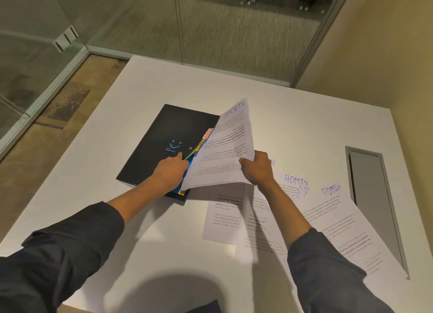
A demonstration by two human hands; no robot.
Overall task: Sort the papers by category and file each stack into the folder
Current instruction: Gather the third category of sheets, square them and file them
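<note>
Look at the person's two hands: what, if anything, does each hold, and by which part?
The right hand grips the SPORTS stack at its near right edge. The left hand holds nothing visible, its fingers on the folder.

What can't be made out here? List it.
- Head view: folder divider tabs below the ADMIN tab, too small and blurred.
- SPORTS stack sheet count and body print, too small.
- Loose ADMIN papers: headings partly hidden by the right hand and overlapping sheets.
- Left hand fingertips, behind the stack.

A white table point(164, 242) bears a dark folder point(164, 134) and loose papers point(328, 219).
</note>
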